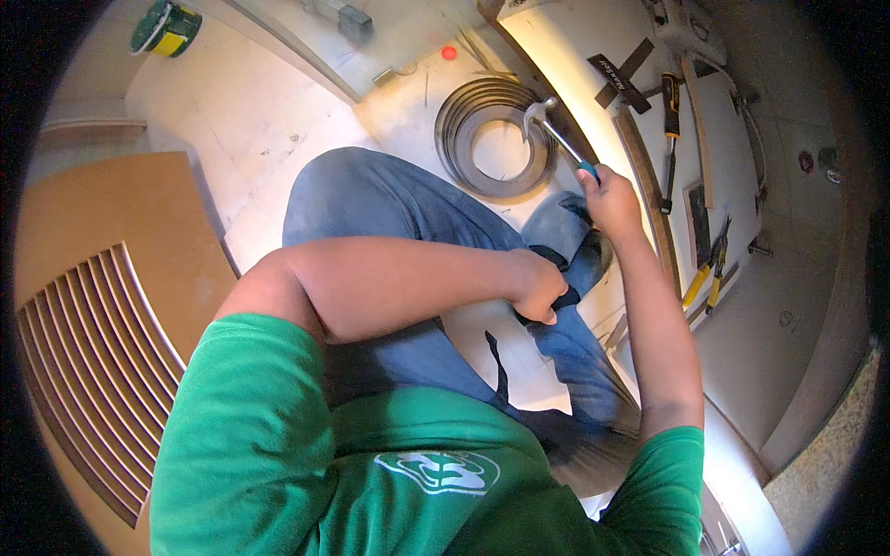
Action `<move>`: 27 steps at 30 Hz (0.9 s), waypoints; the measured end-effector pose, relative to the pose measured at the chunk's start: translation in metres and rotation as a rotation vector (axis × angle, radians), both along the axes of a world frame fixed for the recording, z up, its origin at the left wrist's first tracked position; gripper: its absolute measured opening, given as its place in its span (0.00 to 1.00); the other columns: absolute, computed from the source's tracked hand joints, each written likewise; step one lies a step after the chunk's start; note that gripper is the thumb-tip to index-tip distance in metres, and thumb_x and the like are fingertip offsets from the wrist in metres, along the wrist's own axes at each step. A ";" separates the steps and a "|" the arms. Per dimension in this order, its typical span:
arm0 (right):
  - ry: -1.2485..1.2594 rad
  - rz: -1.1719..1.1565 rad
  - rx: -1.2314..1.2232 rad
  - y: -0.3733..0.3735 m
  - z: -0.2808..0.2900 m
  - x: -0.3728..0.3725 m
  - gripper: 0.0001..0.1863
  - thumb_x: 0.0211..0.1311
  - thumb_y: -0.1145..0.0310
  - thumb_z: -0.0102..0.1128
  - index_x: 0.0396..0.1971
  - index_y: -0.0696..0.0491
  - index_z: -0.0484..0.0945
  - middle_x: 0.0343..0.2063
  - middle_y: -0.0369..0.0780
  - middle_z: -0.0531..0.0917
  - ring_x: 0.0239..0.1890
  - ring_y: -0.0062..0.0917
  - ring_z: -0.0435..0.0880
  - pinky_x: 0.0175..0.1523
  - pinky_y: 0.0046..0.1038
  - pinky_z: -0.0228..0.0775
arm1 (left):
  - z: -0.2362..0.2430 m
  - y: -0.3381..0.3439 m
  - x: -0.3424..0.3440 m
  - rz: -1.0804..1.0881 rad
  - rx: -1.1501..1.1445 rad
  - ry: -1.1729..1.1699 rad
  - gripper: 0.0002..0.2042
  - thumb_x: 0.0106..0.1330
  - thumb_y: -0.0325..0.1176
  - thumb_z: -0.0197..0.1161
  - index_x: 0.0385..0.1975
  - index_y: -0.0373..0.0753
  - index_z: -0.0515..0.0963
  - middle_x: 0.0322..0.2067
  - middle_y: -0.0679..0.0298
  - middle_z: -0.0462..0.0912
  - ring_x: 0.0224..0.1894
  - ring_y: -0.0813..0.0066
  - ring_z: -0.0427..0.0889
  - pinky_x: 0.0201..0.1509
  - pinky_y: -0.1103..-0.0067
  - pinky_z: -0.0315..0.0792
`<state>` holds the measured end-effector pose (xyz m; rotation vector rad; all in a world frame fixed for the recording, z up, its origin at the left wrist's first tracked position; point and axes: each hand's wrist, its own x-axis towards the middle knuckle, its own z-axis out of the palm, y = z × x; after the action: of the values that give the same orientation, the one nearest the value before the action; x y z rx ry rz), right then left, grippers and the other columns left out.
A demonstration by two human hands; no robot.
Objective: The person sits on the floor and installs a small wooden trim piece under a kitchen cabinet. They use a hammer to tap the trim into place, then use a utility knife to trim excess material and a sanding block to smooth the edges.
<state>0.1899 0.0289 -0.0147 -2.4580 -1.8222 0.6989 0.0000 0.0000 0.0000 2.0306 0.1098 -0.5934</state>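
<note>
My right hand (612,206) is closed round the handle of a claw hammer (565,139). The hammer's metal head is raised over the edge of a large coil of dark flat strip (454,139) lying on the floor. Across my bent legs reaches my left arm, and my left hand (538,289) is closed beside my lower leg. Something black (565,298) shows at its fingers, too hidden to name. A black strap-like piece (497,366) hangs down between my legs.
On the pale board at right lie a black T-shaped tool (623,82), an orange-and-black handled tool (670,134) and yellow-handled pliers (709,269). A slatted wooden panel (176,241) stands at left. Far left is a green bucket (167,28); a red round thing (450,53) lies beyond the coil.
</note>
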 end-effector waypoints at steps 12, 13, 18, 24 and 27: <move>-0.055 0.021 0.009 0.045 0.002 -0.018 0.20 0.68 0.50 0.57 0.36 0.55 0.81 0.34 0.53 0.85 0.41 0.51 0.84 0.46 0.49 0.75 | -0.005 -0.001 0.001 -0.001 -0.005 0.006 0.24 0.66 0.54 0.59 0.45 0.35 0.79 0.43 0.48 0.84 0.49 0.47 0.82 0.53 0.58 0.74; -0.033 0.013 0.037 0.048 -0.001 -0.025 0.21 0.68 0.50 0.57 0.36 0.55 0.81 0.33 0.53 0.85 0.40 0.51 0.84 0.46 0.48 0.75 | -0.006 0.000 0.000 0.001 -0.004 0.010 0.25 0.66 0.54 0.59 0.45 0.35 0.79 0.43 0.47 0.84 0.49 0.47 0.82 0.53 0.58 0.74; 0.056 -0.003 0.035 0.067 -0.003 -0.051 0.20 0.67 0.49 0.58 0.38 0.54 0.81 0.34 0.54 0.85 0.40 0.51 0.84 0.47 0.48 0.75 | -0.009 -0.001 0.001 -0.003 -0.021 0.049 0.25 0.66 0.54 0.59 0.45 0.35 0.79 0.42 0.47 0.84 0.49 0.47 0.82 0.52 0.58 0.74; 0.159 0.046 0.069 0.100 0.000 -0.081 0.14 0.66 0.60 0.59 0.38 0.57 0.80 0.36 0.54 0.84 0.42 0.50 0.84 0.49 0.49 0.74 | -0.014 0.003 0.001 -0.003 -0.024 0.041 0.24 0.66 0.54 0.60 0.44 0.36 0.79 0.41 0.48 0.84 0.48 0.47 0.83 0.51 0.57 0.75; 0.183 0.165 0.132 0.113 -0.004 -0.086 0.13 0.68 0.61 0.57 0.39 0.57 0.76 0.35 0.53 0.84 0.40 0.51 0.83 0.47 0.47 0.73 | -0.016 0.002 0.001 0.007 -0.022 0.050 0.24 0.66 0.54 0.60 0.44 0.36 0.79 0.41 0.48 0.84 0.48 0.47 0.83 0.51 0.57 0.75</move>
<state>0.1034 0.1423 -0.0185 -2.1056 -1.9471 0.7564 0.0015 0.0023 -0.0159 1.9935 0.1396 -0.6383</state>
